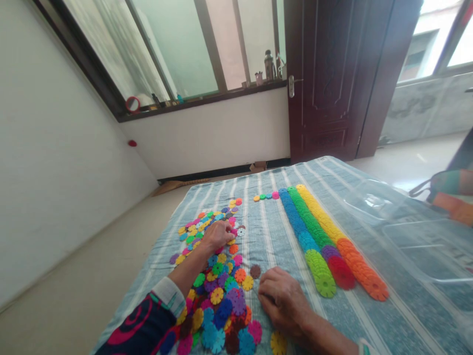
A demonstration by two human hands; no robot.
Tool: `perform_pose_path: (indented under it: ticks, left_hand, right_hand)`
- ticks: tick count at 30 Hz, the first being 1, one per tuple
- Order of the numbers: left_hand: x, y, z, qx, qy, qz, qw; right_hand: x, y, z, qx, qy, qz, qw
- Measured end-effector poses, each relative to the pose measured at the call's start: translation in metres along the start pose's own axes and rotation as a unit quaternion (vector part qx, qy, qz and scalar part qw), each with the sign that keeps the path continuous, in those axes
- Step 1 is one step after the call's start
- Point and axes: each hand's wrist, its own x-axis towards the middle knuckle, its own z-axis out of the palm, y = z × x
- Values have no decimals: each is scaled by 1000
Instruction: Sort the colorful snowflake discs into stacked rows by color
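Note:
A loose pile of notched plastic snowflake discs (217,268) in many colours spreads over the striped cloth. My left hand (219,235) reaches over its far part, fingers pinched together at a pink snowflake disc (234,231). On the cloth right of the pile rests my right hand (283,298), fingers curled in; whatever lies inside is hidden. Near its fingertips is a brown disc (255,271). Further right, overlapping discs form three long rows: blue ending in lime (320,273), green with purple and red (308,214), and yellow ending in orange (362,268).
Several single discs (262,196) line up left of the rows' far end. Clear plastic containers (424,251) stand on the right of the striped bed cover (258,217). At the right edge is a blurred orange and dark shape (454,202). A brown door (332,74) stands behind.

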Motion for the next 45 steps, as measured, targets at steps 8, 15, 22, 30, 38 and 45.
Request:
perform_pose_path:
  ticks: [8,15,22,30,38,45]
  left_hand:
    - [0,-4,5,-73,20,-9,997]
    - [-1,-5,7,-151,27,-28,988]
    - [4,-10,-2,-203,42,-42,977]
    - [27,12,1,-251,97,-9,963]
    - [94,82,29,-260,113,39,958]
    - [145,123,44,-226,113,38,967]
  right_hand:
    - [1,0,0,2,-2,8,1000]
    - [0,0,1,8,-1,10,1000]
    - [0,4,6,-4,12,-2,1000]
    - [1,7,11,-11,39,-20,999]
    - [0,16,19,5,79,-56,995]
    - [1,30,37,-16,120,-95,988]
